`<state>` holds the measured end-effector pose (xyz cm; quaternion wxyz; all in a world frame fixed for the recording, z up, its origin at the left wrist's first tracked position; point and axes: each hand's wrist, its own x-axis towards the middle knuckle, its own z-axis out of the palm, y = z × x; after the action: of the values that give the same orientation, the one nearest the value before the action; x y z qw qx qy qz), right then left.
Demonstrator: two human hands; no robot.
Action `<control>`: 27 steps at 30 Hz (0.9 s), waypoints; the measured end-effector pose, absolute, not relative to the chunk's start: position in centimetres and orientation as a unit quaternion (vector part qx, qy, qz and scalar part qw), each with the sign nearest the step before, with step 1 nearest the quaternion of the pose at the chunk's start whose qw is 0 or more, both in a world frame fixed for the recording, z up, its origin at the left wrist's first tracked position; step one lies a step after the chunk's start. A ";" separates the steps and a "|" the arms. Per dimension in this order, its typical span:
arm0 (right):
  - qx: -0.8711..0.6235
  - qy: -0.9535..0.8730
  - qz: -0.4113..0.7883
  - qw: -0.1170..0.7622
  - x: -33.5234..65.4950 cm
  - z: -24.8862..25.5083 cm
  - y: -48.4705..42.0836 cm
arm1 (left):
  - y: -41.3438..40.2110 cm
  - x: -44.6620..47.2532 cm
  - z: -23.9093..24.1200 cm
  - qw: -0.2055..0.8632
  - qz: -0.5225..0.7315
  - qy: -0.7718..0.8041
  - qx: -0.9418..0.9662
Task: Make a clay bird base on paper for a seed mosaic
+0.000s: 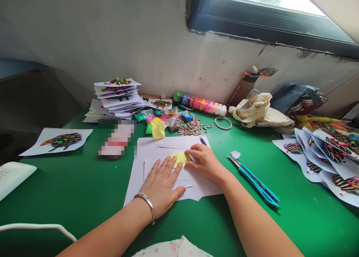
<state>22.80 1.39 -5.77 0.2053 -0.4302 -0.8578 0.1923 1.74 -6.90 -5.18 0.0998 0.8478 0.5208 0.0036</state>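
A flat oval of yellow modelling clay [182, 158] lies on white paper [135, 178] in front of me. My left hand [164, 184], a silver bangle at its wrist, rests palm down with fingers spread, fingertips over the clay's left part. At the clay's right end, my right hand [206, 161] has its thumb and forefinger on the edge, the other fingers curled. Beyond the paper sit a yellow clay packet [157, 128] and a pile of striped sunflower seeds [193, 126]. A dark pen [202, 140] lies behind my right hand.
Right of the paper lie a blue utility knife [252, 180] and blue scissors [265, 197]. Seed-decorated sheets are stacked at back left [120, 102] and right [333, 156]. A tape ring [223, 117], cloth bag [254, 109] and brown bottle [242, 88] stand behind.
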 end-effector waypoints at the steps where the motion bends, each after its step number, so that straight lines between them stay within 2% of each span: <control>1: -0.432 -0.857 0.193 0.204 22.7 -5.6 1.2 | -6.9 1.7 -5.2 0.098 0.006 0.520 0.848; 8: -0.484 -0.849 0.120 0.176 21.0 -5.2 0.0 | -6.9 1.7 -5.8 0.083 0.027 0.520 0.850; 27: -0.504 -0.842 0.107 0.162 20.3 -4.9 -0.7 | -6.9 1.7 -5.7 0.087 0.023 0.522 0.848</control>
<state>20.29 -0.66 -4.89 0.1621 -0.5036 -0.8418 0.1067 1.69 -6.93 -5.73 0.0868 0.8481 0.5223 0.0228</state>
